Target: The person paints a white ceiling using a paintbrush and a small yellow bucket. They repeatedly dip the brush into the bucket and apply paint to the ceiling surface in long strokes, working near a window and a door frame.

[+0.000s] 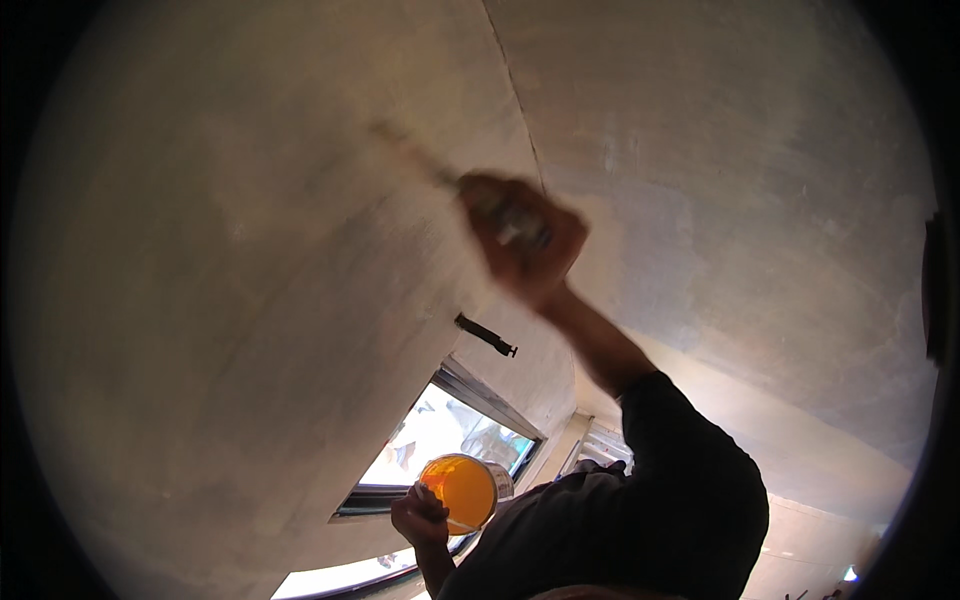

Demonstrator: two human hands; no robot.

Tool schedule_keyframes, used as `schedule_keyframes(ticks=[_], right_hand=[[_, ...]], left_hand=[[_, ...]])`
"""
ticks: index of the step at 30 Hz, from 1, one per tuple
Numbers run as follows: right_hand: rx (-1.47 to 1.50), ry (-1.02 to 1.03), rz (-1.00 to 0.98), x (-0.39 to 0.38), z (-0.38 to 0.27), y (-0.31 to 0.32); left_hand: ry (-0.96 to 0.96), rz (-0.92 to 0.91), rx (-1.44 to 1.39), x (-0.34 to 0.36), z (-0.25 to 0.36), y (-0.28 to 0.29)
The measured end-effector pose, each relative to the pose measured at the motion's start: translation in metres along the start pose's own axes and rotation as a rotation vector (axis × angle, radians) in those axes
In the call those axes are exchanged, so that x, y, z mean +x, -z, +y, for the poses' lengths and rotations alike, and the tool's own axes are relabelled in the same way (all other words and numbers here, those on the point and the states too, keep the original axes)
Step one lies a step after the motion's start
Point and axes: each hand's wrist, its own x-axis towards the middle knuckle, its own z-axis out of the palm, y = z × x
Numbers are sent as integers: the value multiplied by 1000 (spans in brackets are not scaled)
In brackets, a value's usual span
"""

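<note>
My right hand [525,235] is raised in front of the pale wall, smeared by motion. Its fingers are wrapped round a thin brush-like tool [412,152]; the tool's blurred tip points up and left at the wall, and whether it touches cannot be told. Something pale and grey shows within the grip. Low down, my left hand [420,518] is closed at the rim of a round bucket [465,490], which is tilted toward view. The bucket's inside is bright orange and its outer side whitish. A small pale piece shows by the left fingers.
Patchy plastered wall [250,330] fills the left, meeting another pale surface [720,180] at a dark seam. A dark narrow slot [485,335] lies in the wall above a dark-framed window [425,430]. A dark object [935,290] stands at the right edge.
</note>
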Motion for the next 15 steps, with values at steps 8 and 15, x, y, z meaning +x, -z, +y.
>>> schedule_keyframes(ticks=[8, 15], right_hand=[[-482, 116, 237, 68, 190, 36], [-303, 41, 184, 14, 138, -19]], left_hand=[[94, -123, -205, -1, 7, -9], [113, -148, -156, 1, 6, 1]])
